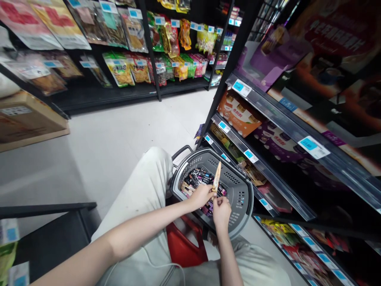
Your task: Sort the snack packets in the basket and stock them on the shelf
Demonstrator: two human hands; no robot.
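Observation:
Both hands are over a grey plastic shopping basket (238, 182) with slotted sides. Between the fingers of my left hand (201, 197) is a slim tan stick-shaped packet (218, 174), its narrow end pointing up and away. My right hand (222, 210) is closed in a pinch at the packet's lower end, with its fingertips next to those of my left hand. Below them, the basket holds a pile of small slim packets (199, 176), dark, tan and purple. My hands hide part of this pile.
A red plastic object (184, 242), perhaps a stool, is under the basket between my knees. Close on the right rises a shelf unit (274, 115) with boxed goods and price tags. Bagged snacks (119, 69) hang on the far shelves. A cardboard box (32, 119) stands left.

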